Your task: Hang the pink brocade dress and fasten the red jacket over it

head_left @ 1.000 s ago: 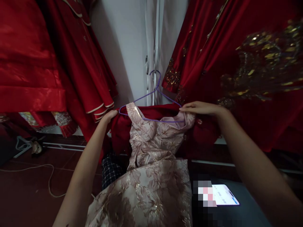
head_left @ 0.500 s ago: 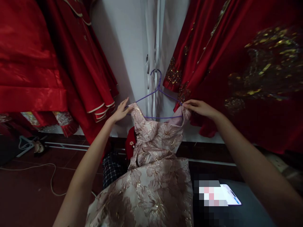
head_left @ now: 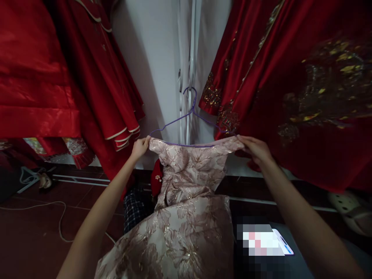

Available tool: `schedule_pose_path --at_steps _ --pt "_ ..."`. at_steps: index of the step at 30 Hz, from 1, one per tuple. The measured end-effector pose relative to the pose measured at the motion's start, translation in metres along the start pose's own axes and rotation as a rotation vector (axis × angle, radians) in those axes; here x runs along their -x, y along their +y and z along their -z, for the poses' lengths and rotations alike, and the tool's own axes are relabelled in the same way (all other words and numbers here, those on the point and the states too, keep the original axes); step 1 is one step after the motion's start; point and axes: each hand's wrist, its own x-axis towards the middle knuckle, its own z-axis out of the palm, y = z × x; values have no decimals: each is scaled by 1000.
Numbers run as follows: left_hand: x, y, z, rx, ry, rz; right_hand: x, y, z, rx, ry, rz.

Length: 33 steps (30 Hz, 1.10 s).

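Note:
A pale pink dress (head_left: 188,182) with a gold floral pattern hangs from a purple wire hanger (head_left: 190,112) in front of a white wall. My left hand (head_left: 140,147) is closed on the dress's left shoulder at the hanger's left end. At the hanger's right end my right hand (head_left: 255,149) grips the dress's right shoulder. The neckline is stretched flat between both hands, under the hanger's bottom wire. The skirt spreads down toward me.
Red satin garments (head_left: 58,77) hang at the left. Red robes with gold embroidery (head_left: 290,85) hang at the right. A lit phone (head_left: 283,242) lies at the lower right. A white cable (head_left: 61,221) runs over the dark red floor; a red piece (head_left: 157,180) shows behind the dress.
The red garment behind the dress has dropped away. Both hands moved outward and down along the hanger, pulling the dress's shoulders wide and the neckline flat.

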Motion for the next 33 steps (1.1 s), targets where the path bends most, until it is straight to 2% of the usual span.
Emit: schedule_pose_path --at_steps 2,4,6,8,9,11,13,16,18,21,26,29,33 --pt "18 -10 -4 -24 -78 98 17 14 5 13 -7 -25" --pt "36 -8 -5 -44 -238 67 36 19 7 85 -69 0" --pt "48 8 -1 -73 -390 -107 54 14 6 185 -227 84" --pt "52 36 3 -105 -449 -322 68 -1 1 302 -412 195" --pt "51 53 3 -118 -425 -413 72 -11 -2 375 -465 248" --pt "44 86 -2 -92 -322 -616 75 -31 -10 527 -416 374" --pt "34 111 -17 -74 -259 -782 69 -46 -15 639 -274 538" --pt "29 128 -50 -137 -267 -904 48 -53 -12 771 -91 716" --pt "38 130 -70 -188 -252 -903 32 -48 -4 850 1 730" --pt "65 130 -85 -238 -129 -822 14 -32 15 931 84 689" --pt "94 135 -77 -308 19 -732 7 -11 42 1080 65 700" --pt "96 136 -71 -323 34 -732 7 -8 47 1100 73 719" --pt "93 134 -70 -333 23 -728 11 -16 42 1072 85 706"
